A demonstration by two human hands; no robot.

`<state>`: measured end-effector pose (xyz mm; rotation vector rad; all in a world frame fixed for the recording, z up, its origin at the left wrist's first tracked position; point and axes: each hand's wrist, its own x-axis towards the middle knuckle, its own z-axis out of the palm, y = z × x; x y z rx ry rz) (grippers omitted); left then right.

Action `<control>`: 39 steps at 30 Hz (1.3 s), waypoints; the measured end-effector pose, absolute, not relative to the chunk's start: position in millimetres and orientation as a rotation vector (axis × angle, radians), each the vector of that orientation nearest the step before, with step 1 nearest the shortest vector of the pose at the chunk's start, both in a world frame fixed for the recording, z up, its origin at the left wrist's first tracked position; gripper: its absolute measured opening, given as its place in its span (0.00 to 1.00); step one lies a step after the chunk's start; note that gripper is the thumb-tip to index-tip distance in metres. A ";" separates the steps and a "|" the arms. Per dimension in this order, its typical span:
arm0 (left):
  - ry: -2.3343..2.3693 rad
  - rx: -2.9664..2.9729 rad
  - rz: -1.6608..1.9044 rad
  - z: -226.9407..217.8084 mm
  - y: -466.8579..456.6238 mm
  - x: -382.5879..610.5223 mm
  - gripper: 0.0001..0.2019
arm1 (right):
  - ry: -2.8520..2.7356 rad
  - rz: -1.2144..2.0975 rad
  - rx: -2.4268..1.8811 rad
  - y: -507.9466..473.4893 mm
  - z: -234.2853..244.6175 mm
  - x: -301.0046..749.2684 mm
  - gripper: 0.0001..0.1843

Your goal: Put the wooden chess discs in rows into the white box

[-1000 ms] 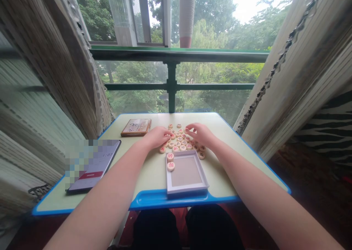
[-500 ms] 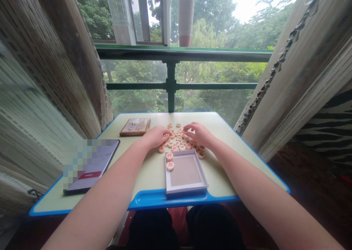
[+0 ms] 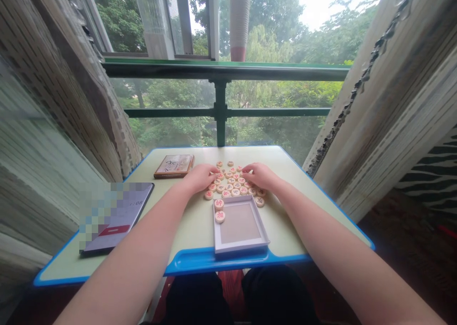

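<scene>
Many round wooden Chinese chess pieces (image 3: pixel 235 192) lie face up in a loose pile, marked with red or dark characters. At the pile's left edge is my left hand (image 3: pixel 203 177), its fingers bent but apart, tips against or beside the pieces. From the other side my right hand (image 3: pixel 262 176) reaches in, thumb and fingers spread around the outer pieces. Neither hand shows a piece lifted. Just in front, a shallow white box tray (image 3: pixel 241 246) has two red-marked pieces (image 3: pixel 220 216) in its far left corner.
A brown printed box lid (image 3: pixel 174 166) rests at the back left of the small table (image 3: pixel 296 210). Left of my forearm lies a tablet-like device (image 3: pixel 117 220), partly blurred out. Blue edging and a moulded blue groove (image 3: pixel 189 263) run along the front. Curtains and a green railing stand beyond.
My right hand has lowered and its fingers have come down at the pile's right side. Pieces in the pile have shifted slightly and lie more spread out. My left hand stays near the left edge.
</scene>
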<state>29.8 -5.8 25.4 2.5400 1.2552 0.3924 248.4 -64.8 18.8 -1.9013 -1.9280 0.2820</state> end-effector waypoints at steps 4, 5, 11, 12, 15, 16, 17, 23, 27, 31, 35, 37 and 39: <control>1.293 2.412 0.427 23.5 -1.9 28.3 0.15 | -1.885 0.322 -1.927 -65.8 21.1 248.4 0.14; 1.301 2.392 0.425 23.2 -1.2 27.8 0.15 | -1.880 0.325 -1.932 -66.1 21.7 248.2 0.13; 1.295 2.369 0.424 21.0 0.8 26.8 0.15 | -1.873 0.329 -1.942 -68.2 23.6 247.2 0.12; 1.290 2.376 0.430 20.4 1.0 26.9 0.15 | -1.867 0.332 -1.946 -68.4 23.5 247.0 0.12; 1.275 2.401 0.455 18.0 2.2 27.3 0.14 | -1.872 0.321 -1.936 -67.9 22.3 246.9 0.12; 1.272 2.407 0.460 17.3 2.8 27.5 0.13 | -1.877 0.315 -1.929 -67.5 21.9 247.0 0.12; 1.270 2.411 0.464 16.7 3.3 27.7 0.13 | -1.881 0.311 -1.924 -67.2 21.5 247.2 0.12; 1.271 2.420 0.469 19.1 0.6 28.8 0.13 | -1.895 0.265 -1.872 -69.5 26.2 248.5 0.12; 1.147 2.506 0.409 22.1 -4.0 29.5 0.14 | -2.012 0.343 -1.770 -74.8 32.1 246.4 0.10; 1.162 2.582 0.392 21.9 -3.6 29.2 0.15 | -2.054 0.354 -1.754 -75.3 31.5 244.6 0.08; 1.218 2.574 0.388 20.0 -0.5 28.4 0.15 | -2.064 0.299 -1.719 -71.4 25.2 242.8 0.11; 1.238 2.562 0.396 18.7 1.3 28.3 0.15 | -2.071 0.231 -1.684 -69.8 21.6 240.6 0.12; 1.255 2.546 0.410 17.1 3.1 28.4 0.16 | -2.089 0.155 -1.658 -69.0 18.4 238.0 0.12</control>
